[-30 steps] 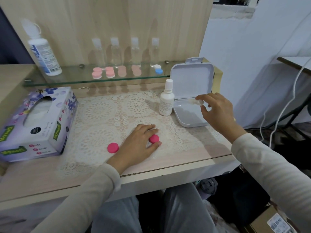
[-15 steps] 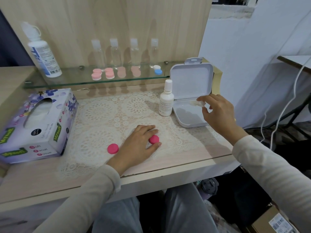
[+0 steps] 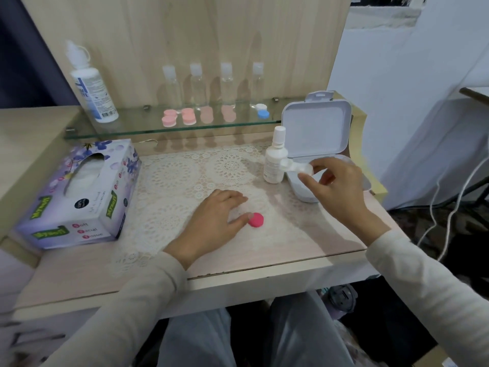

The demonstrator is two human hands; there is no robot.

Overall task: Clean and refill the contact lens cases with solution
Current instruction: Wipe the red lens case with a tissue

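My right hand (image 3: 333,186) pinches a clear white lens case body (image 3: 296,167) by one well and holds it just above the open white storage box (image 3: 317,125), beside a small white solution bottle (image 3: 275,160). My left hand (image 3: 214,221) lies flat on the lace mat, fingers spread. Its thumb tip touches a pink screw cap (image 3: 256,220) that lies on the mat. No second pink cap shows in this view.
A glass shelf (image 3: 137,128) at the back carries a large solution bottle (image 3: 92,83), several clear travel bottles, several pink lens cases (image 3: 180,117) and a white-and-blue case (image 3: 262,111). A tissue box (image 3: 79,194) stands at the left. White cables hang at the right.
My right hand has lifted the clear case body out of the box and carried it left toward the small bottle. The pink cap left of my left hand is no longer visible.
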